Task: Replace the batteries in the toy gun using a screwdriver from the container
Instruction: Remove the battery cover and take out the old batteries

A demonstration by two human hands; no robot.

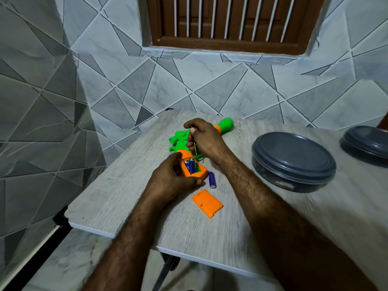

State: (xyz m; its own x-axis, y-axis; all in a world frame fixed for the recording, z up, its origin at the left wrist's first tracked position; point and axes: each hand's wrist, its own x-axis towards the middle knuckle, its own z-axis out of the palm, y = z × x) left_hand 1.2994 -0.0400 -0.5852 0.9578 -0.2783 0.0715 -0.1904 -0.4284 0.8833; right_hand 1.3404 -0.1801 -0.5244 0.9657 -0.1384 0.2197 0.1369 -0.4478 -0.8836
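A green and orange toy gun (pixel 178 139) lies on the wooden table (pixel 126 185), barrel pointing away. Its orange grip is open, and a blue battery (pixel 191 164) tilts up out of the compartment. My left hand (pixel 172 181) grips the orange grip from the left and below. My right hand (pixel 204 137) rests over the gun's green body and pinches a thin screwdriver (pixel 195 150), tip pointing down near the compartment. A second blue battery (pixel 212 180) lies loose on the table beside the grip. The orange battery cover (pixel 207 203) lies flat nearer to me.
A round container with a dark grey lid (pixel 294 160) stands to the right of the gun. A second dark lidded container (pixel 367 143) sits at the far right edge. Tiled walls close in behind and left; the table's front edge (pixel 117 232) is near.
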